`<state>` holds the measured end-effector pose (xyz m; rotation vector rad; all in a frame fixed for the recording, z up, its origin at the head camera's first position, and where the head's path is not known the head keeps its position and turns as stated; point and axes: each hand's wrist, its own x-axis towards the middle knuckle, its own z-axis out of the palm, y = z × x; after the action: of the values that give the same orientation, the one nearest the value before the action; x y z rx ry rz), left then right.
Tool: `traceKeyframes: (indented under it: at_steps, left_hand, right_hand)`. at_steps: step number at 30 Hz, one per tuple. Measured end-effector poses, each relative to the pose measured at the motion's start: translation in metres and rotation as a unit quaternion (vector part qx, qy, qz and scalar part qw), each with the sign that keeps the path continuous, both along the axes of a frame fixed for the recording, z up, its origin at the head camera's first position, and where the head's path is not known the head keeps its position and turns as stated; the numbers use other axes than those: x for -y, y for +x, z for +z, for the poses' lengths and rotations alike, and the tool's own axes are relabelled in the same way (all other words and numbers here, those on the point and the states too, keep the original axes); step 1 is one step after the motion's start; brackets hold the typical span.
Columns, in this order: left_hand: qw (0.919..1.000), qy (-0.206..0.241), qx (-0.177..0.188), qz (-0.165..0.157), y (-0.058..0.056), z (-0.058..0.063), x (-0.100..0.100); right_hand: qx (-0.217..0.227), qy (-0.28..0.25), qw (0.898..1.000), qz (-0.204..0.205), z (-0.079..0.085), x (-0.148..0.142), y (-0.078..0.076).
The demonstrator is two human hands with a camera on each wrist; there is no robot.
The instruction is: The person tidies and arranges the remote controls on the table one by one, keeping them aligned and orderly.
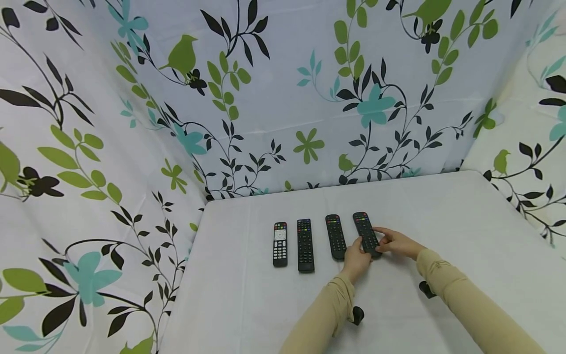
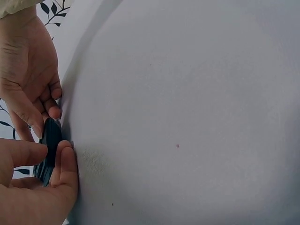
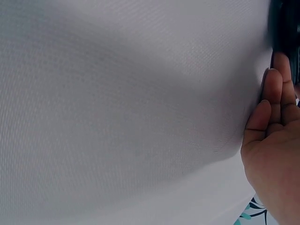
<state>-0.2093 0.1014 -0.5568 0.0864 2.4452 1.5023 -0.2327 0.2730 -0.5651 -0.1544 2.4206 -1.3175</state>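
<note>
A black remote control [image 1: 363, 227] lies tilted at the right end of a row, held at its lower part by both hands. My left hand [image 1: 356, 261] grips its near left corner; in the left wrist view, thumb and fingers pinch the remote's dark edge [image 2: 52, 145]. From the right side, my right hand [image 1: 399, 244] holds it with thumb and index finger along the edge. In the right wrist view, the fingers [image 3: 273, 86] reach up to the dark remote [image 3: 285, 28], mostly cut off by the frame.
Left of the held remote lie a second black remote [image 1: 336, 237], a straight-sided one [image 1: 305, 246] and one with white keys [image 1: 280, 244]. They stand upright in a row on the white table [image 1: 239, 305]. Patterned cloth [image 1: 274, 98] surrounds the table at back and sides.
</note>
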Motion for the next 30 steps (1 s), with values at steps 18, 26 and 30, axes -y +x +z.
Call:
traceKeyframes:
  at_steps: [18, 26, 30]
  left_hand:
    - [1.0000, -0.002, 0.000, 0.006, 0.005, 0.003, 0.018]
    - [0.9993, 0.001, -0.011, -0.036, 0.019, 0.013, 0.023]
    - [0.9930, -0.035, -0.067, -0.090, 0.025, 0.011, 0.041]
  right_hand:
    - [0.009, 0.037, 0.999, 0.003, 0.005, 0.011, -0.004]
    - [-0.027, 0.059, 0.998, 0.014, 0.009, -0.004, 0.006]
    - [-0.074, 0.083, 0.994, -0.002, 0.011, -0.012, 0.019]
